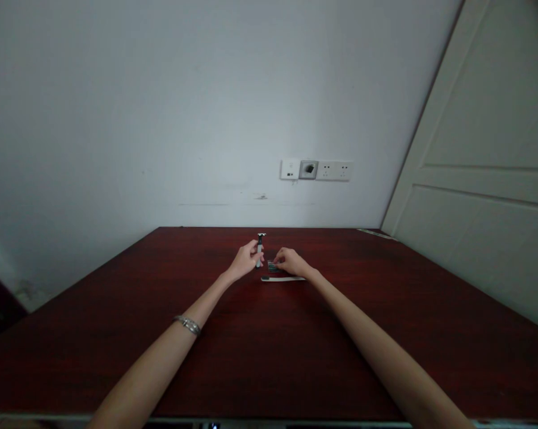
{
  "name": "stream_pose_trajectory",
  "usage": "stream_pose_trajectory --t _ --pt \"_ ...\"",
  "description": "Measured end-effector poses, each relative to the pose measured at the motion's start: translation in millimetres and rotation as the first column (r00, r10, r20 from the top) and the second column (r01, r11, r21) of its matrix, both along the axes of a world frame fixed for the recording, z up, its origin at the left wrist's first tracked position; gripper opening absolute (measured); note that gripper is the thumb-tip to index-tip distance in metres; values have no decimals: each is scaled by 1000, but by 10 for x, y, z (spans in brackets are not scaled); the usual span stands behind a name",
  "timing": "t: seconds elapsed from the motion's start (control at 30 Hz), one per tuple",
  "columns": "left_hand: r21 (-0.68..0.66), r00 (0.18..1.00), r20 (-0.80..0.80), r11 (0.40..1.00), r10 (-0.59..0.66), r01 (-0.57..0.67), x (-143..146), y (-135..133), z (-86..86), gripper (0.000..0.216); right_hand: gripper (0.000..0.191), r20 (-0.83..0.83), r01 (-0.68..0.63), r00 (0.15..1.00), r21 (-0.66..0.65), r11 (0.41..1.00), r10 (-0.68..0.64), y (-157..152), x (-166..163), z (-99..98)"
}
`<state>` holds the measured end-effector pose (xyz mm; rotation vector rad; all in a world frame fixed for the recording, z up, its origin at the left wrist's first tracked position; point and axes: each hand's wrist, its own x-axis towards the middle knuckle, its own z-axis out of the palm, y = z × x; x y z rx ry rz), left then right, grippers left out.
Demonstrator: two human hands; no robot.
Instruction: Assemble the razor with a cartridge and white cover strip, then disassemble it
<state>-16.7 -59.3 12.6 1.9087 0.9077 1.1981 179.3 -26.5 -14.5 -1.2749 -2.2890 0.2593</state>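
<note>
My left hand [247, 260] is closed around the grey and black handle of a razor [259, 249], held upright with its T-shaped head at the top. To its right, my right hand [290, 261] has its fingers pinched at a small flat packet-like piece [271, 267], dark with clear-looking edges; its kind is too small to make out. Just in front of that piece, a slim white toothbrush-like stick [283, 279] with a dark left end lies crosswise on the table. Its right end meets the outline of my right wrist.
The dark red wooden table [269, 357] reaches back to a pale wall [224, 119]. Sockets [334, 171] are set in the wall above it. A light panelled door [487, 238] stands along the right side. A pale strip [376, 234] lies at the back right corner.
</note>
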Motion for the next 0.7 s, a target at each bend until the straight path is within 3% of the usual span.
stream_pose_trajectory --t 0.4,0.57,0.7 --pt "-27 999 16 999 31 -30 -3 27 -49 11 11 -130 -32 991 -53 998 25 10 70 31" --pt "-29 999 37 999 31 -30 1 6 -27 15 15 -326 -86 945 -153 985 32 -28 49 124" --pt "-31 998 63 999 22 -20 14 -9 4 18 19 -507 -105 860 -292 951 -61 -80 60 270"
